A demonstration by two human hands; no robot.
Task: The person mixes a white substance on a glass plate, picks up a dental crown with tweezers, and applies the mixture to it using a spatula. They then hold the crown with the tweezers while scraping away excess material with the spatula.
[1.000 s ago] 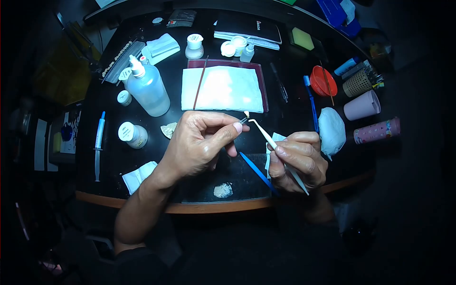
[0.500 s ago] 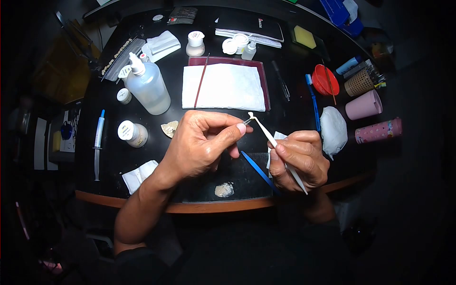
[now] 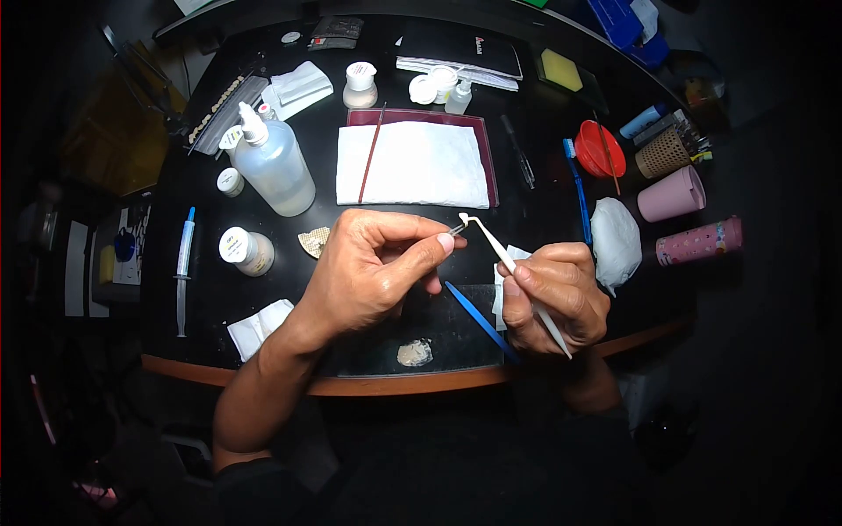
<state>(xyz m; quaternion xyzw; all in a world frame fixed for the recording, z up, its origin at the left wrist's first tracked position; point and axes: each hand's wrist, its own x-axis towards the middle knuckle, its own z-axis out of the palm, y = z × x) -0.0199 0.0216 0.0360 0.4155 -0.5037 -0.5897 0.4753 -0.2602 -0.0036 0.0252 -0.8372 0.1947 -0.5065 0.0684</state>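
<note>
My left hand (image 3: 364,272) pinches a thin metal holder (image 3: 457,230), mostly hidden by thumb and forefinger. At its tip sits a small whitish tooth-shaped piece (image 3: 463,217). My right hand (image 3: 561,298) grips a slim white-handled dental instrument (image 3: 496,248) like a pen, its bent tip right at the piece. Below the hands, a blue-handled tool (image 3: 478,314) slants over a dark glass slab (image 3: 465,351). A dab of cream paste (image 3: 415,352) lies on that slab. A white tissue (image 3: 507,289) shows partly behind my right fingers.
Behind the hands, a thin red brush (image 3: 372,153) lies across a folded white towel (image 3: 438,162). A large squeeze bottle (image 3: 276,167), a powder jar (image 3: 247,251) and a syringe (image 3: 184,272) stand or lie left. Right are a red bowl (image 3: 593,151), toothbrush (image 3: 579,188) and pink cup (image 3: 671,195).
The instrument's tip has shifted slightly right and down relative to the small piece. Both hands keep their holds, and the whole view has moved by a few pixels.
</note>
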